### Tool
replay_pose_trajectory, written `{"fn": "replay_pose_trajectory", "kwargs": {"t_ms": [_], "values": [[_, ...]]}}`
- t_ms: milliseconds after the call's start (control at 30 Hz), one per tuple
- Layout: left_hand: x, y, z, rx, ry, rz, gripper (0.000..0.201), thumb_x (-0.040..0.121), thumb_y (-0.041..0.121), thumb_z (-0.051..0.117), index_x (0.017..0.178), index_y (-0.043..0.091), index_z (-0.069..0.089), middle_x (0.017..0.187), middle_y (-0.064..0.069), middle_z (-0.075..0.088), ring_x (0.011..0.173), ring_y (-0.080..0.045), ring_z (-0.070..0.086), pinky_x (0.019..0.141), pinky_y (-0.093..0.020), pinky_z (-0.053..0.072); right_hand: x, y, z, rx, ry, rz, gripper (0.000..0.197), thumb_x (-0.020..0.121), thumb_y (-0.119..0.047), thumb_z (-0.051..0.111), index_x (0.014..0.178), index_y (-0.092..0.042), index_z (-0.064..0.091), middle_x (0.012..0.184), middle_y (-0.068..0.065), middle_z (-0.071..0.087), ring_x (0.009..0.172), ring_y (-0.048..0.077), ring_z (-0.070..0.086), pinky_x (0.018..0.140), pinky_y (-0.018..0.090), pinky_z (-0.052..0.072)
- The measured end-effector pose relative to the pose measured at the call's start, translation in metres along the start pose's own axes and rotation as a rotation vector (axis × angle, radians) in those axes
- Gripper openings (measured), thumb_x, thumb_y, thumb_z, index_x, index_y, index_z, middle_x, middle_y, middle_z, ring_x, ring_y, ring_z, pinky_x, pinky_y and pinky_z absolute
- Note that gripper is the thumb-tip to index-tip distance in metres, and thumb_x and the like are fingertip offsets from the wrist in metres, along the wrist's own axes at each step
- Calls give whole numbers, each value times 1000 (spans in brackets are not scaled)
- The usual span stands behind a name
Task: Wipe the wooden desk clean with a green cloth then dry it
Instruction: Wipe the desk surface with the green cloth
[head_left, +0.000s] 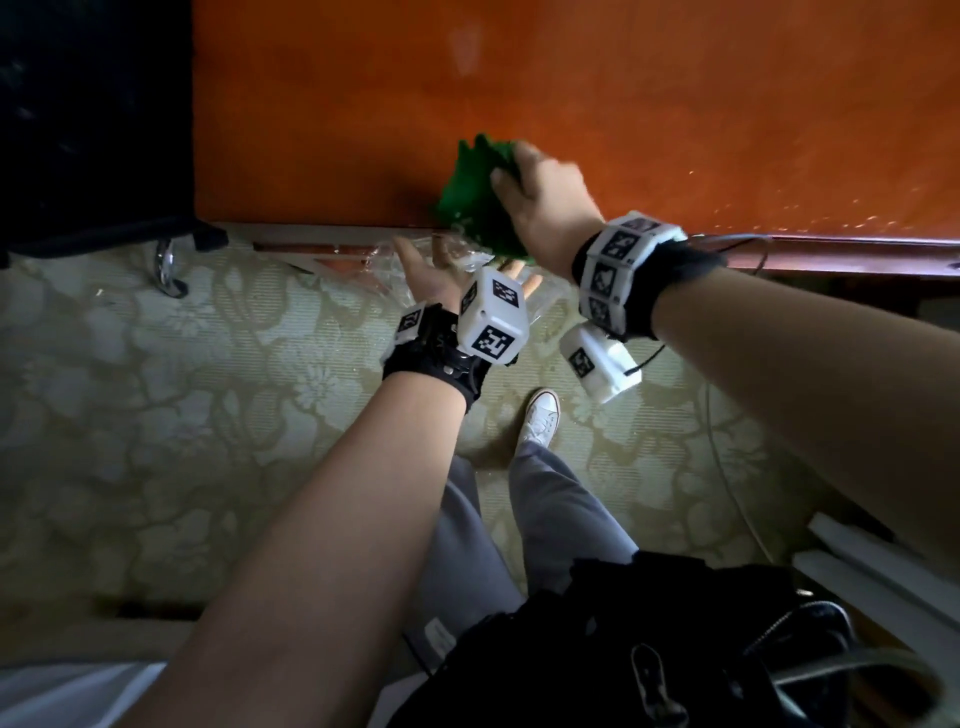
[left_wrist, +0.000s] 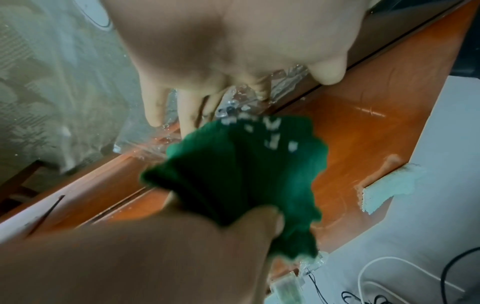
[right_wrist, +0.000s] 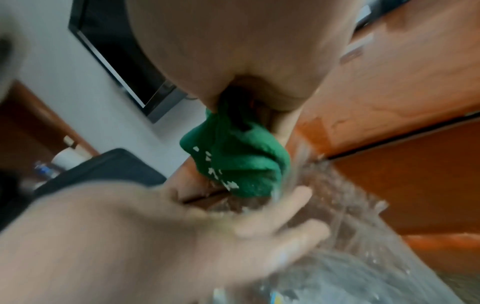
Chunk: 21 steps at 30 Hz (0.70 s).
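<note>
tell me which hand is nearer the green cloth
Right. The right hand has the green cloth bunched in its grip at the desk front edge. The left hand is cupped palm-up just below that edge, under the cloth, against a clear plastic bag.

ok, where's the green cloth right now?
Head view: green cloth bunched in the right hand at the desk's near edge, just above the open left hand.
</note>
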<state>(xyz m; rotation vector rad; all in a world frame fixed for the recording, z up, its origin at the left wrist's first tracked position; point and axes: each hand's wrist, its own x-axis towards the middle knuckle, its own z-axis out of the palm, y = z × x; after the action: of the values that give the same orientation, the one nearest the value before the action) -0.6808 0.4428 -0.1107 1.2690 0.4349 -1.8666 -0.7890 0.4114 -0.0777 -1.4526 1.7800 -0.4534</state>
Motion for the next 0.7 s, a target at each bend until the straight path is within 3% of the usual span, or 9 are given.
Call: {"fn": "replay_pose_trajectory", "kwargs": {"t_ms": [67,133,200,300,367,433,467,567,700], "values": [[-6,2,5,67,2,-59,71,82,83,36,126,30,52,132,-27,50,126,-47,50,88,-70,45,5,4,-20,17,133,1,26,100,-25,41,113,-5,53,104,13,65,88,28,61,69,27,43],[-6,3,13,198,74,-13,81,83,77,48,147,28,35,114,-27,62,104,-42,67,88,-62,51,8,9,-41,32,233,16,28,100,-24,41,114,-4,55,108,12,66,88,22,57,67,19,34],[-6,1,21,368,115,27,86,84,70,57,148,18,32,107,-22,66,85,-33,74,76,-51,58,9,17,-61,46,316,45,31,99,-24,41,118,-4,55,113,13,65,91,21,55,68,16,31],[-9,-2,35,677,162,30,66,91,61,54,139,17,44,118,-14,64,93,-28,69,74,-43,59,8,34,-89,39,430,109,35,100,-24,40,126,-6,53,123,12,62,111,27,55,78,21,34],[-18,-3,48,852,182,8,48,99,55,45,121,13,53,109,-10,66,79,-23,66,53,-28,57,7,49,-105,-17,500,164,35,100,-25,38,128,-7,51,125,13,61,113,29,54,81,25,33],[-22,-5,55,927,185,1,44,104,43,41,128,9,52,121,-10,64,77,-21,63,35,-21,47,5,63,-117,-61,579,207,36,100,-26,36,127,-6,50,121,14,62,109,32,56,80,28,34],[-22,-6,57,932,188,11,44,105,36,41,137,7,48,132,-11,59,91,-24,65,40,-20,50,4,71,-120,-65,612,231,37,100,-26,35,127,-5,49,119,15,63,106,34,57,78,31,35],[-16,-12,54,856,156,28,44,105,21,42,145,4,40,148,-12,46,132,-25,50,90,-24,49,2,91,-119,-64,599,330,36,99,-23,33,128,-6,45,116,20,63,103,39,58,76,36,38],[-5,-22,53,813,210,54,36,105,22,45,137,8,51,132,-8,61,123,-20,58,91,-28,49,-1,97,-94,-119,415,376,37,100,-25,36,133,-10,44,119,22,61,108,42,54,80,40,36]]}}
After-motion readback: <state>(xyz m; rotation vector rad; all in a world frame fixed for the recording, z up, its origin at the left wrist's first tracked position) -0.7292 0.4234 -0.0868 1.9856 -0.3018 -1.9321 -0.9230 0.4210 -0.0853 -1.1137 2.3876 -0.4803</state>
